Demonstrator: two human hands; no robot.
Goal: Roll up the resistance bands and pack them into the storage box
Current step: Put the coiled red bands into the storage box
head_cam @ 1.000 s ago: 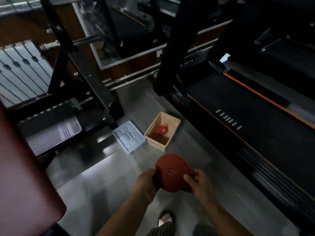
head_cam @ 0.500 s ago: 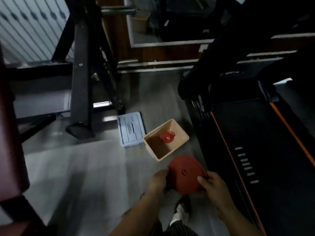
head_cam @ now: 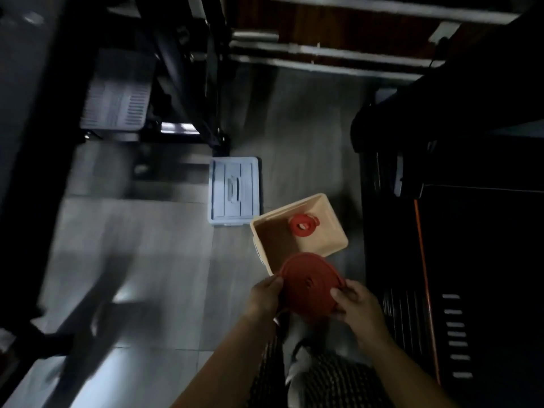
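Observation:
A large red resistance band (head_cam: 309, 282), wound into a flat roll, is held between both hands just in front of the box. My left hand (head_cam: 265, 297) grips its left edge and my right hand (head_cam: 354, 304) grips its right edge. The beige storage box (head_cam: 332, 231) stands open on the floor, its near corner hidden behind the roll. A smaller rolled red band (head_cam: 303, 225) lies inside it near the far wall.
A pale blue lid (head_cam: 234, 192) lies flat on the grey floor left of the box. A black treadmill (head_cam: 471, 260) with an orange stripe runs along the right. Dark gym machine frames (head_cam: 188, 69) stand at the back left. My legs and a shoe (head_cam: 300, 357) show below.
The view has closed in on the box and swung down. Both hands have carried the rolled band forward until it overlaps the box's near corner.

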